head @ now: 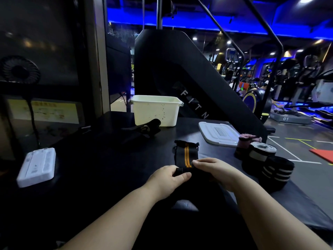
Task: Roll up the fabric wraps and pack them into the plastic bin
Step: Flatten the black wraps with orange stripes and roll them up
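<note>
A small black fan (19,70) stands at the far left, at about nine o'clock from the plastic bin. Below it, at the eight o'clock side of the desk (100,159), a flat white device (37,166) lies on the dark top.

Toward the middle, a dark strap (144,129) lies loosely bunched, touching the bin's front left corner. The plastic bin (155,110) itself is white and open-topped, and sits upright at twelve o'clock on the desk, well apart from the hands; what it holds cannot be seen from here.

At the near centre, the orange-striped wrap (187,154) lies flat on the desk, its two orange lines running from six toward twelve o'clock and its far end pointing at the bin. Its near end is rolled up into a small black cylinder. The left hand (167,177) grips the left end of that roll, thumb on the near side and fingers curled over the top. The right hand (216,170) closes on the right end — fingertips bent down onto the fabric just beside the orange lines.

At one o'clock from the hands a white lid (219,133) lies flat, apart from the bin. Further right, at two to three o'clock, finished rolled wraps stand clustered near the desk's edge: a pink one (246,139) farthest away, a black-and-white one (261,152) next to it, and a black one with pale stripes (277,170) nearest — the last two touching.
</note>
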